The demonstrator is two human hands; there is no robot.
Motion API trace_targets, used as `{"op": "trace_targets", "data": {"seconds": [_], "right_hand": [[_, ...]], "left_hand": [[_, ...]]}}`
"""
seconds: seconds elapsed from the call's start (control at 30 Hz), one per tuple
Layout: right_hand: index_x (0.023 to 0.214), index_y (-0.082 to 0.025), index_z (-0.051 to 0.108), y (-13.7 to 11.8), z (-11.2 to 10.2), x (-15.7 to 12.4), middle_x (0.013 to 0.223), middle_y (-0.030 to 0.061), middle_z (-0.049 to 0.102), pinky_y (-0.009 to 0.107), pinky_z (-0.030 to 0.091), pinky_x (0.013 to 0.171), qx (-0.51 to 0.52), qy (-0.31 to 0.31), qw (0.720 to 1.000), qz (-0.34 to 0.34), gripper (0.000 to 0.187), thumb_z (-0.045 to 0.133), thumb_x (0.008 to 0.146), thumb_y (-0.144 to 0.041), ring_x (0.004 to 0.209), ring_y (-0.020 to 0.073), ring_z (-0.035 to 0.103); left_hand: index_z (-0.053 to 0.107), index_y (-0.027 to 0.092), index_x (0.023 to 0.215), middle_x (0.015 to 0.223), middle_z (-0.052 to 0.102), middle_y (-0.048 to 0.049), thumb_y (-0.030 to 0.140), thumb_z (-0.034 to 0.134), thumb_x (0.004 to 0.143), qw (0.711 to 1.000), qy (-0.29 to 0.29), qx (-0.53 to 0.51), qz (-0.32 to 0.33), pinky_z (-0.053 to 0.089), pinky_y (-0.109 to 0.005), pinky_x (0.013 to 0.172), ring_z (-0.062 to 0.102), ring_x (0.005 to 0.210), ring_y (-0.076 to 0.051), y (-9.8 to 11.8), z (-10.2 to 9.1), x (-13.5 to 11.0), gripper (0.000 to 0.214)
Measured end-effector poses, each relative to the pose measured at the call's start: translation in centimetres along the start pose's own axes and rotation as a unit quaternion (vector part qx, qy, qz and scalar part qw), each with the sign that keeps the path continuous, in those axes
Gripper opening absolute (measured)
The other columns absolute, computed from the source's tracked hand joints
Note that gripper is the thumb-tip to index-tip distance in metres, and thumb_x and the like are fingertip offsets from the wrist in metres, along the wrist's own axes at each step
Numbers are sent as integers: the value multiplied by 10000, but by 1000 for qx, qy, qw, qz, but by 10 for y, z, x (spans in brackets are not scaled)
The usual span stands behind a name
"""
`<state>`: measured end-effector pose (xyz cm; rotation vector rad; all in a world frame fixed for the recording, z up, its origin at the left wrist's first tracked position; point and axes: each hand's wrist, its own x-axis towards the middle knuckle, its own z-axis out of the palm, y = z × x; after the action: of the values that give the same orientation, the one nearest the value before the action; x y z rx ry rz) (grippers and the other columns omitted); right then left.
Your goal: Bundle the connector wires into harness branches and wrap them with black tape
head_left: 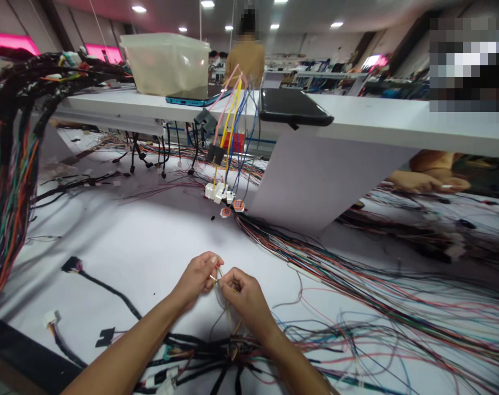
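Note:
My left hand (197, 277) and my right hand (245, 293) meet low in the middle over the white table (150, 236). Both pinch thin wires (221, 277), a yellow one among them, with a small metal terminal between the fingertips. The wires run down into a black-taped harness bundle (216, 351) just under my wrists. Beyond my hands, white and orange connectors (222, 197) hang on pink, yellow and blue wires.
A broad sheaf of coloured wires (376, 291) fans across the right. A thick harness (10, 181) hangs at the left. The raised shelf (376, 123) carries a plastic bin (167, 63) and a dark tray (292, 107). Another person's hand (430, 178) is under it; someone stands behind.

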<state>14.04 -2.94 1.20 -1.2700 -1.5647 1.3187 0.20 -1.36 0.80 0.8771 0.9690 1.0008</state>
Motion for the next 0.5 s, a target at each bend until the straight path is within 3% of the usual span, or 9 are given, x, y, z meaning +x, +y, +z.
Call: {"op": "trace_targets", "data": {"seconds": [0.17,0.37,0.5], "right_hand": [[623,-181,509,0,-5,1,513,-60,427,224,287,470,43,-19,998,32,103,517,683,-265,482,97,372],[594,-186,493,-1,-3,3,501,-65,412,223,268,459,39,-22,999,26,98,515,660,-255,469,92,344],[580,-192,486,0,6,3,520,-53,450,226,303,494,30,9,999,13,140,533,689,-266,503,103,385]], "left_hand": [[516,168,817,430,344,112,513,479,844,993,-26,106,44,166,-204,375,219,353,-55,-3,-2,0,347],[529,167,778,457,361,98,527,504,821,990,-26,130,44,206,-210,403,269,396,-68,-4,0,0,364],[514,174,717,453,367,93,534,549,787,991,-1,129,36,209,-210,398,280,398,-68,-3,6,-4,368]]}}
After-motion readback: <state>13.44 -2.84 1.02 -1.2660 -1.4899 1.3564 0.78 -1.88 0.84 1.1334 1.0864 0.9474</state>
